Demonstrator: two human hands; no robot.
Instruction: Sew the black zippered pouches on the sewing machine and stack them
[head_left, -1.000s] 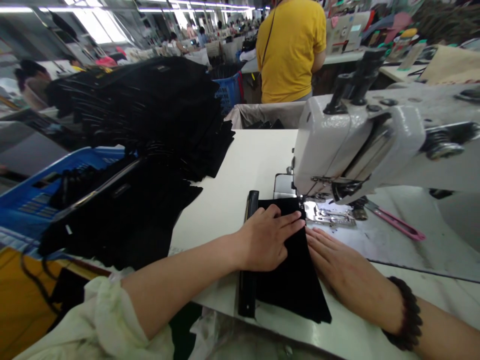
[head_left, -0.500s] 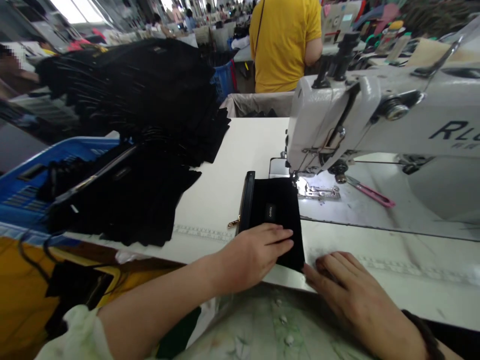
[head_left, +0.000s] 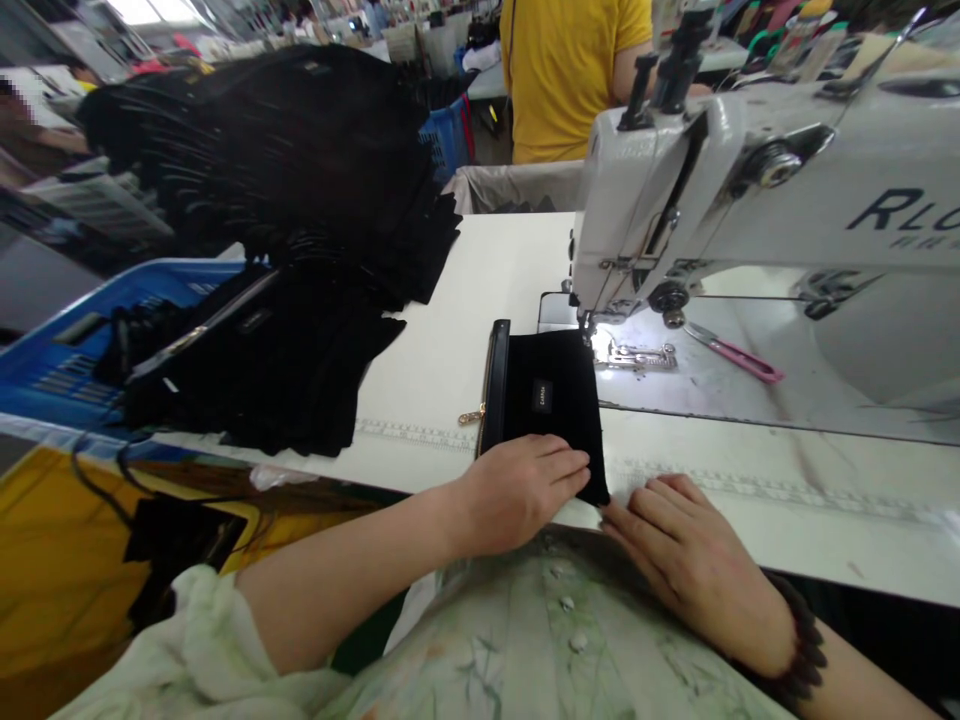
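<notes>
A black fabric zip pouch (head_left: 559,355) lies on the white sewing table, its zipper edge with a gold pull (head_left: 472,415) to the left and a small dark label (head_left: 541,396) on top. Its far right corner sits at the needle area of the sewing machine (head_left: 645,210). My left hand (head_left: 517,490) rests flat on the near part of the pouch, fingers stretched out. With thumb and fingertips, my right hand (head_left: 686,540) pinches the near right corner of the pouch; its other fingers are curled on the table.
Left of the pouch, a tall heap of black pieces (head_left: 277,170) rises beside a blue basket (head_left: 45,350) with more black pieces. Pink-handled snips (head_left: 742,360) lie on the machine bed. A person in a yellow shirt (head_left: 559,80) stands beyond the table.
The camera view has tipped down, so table and machine appear higher. Both hands keep their places on the pouch, which has hardly moved relative to the needle.
</notes>
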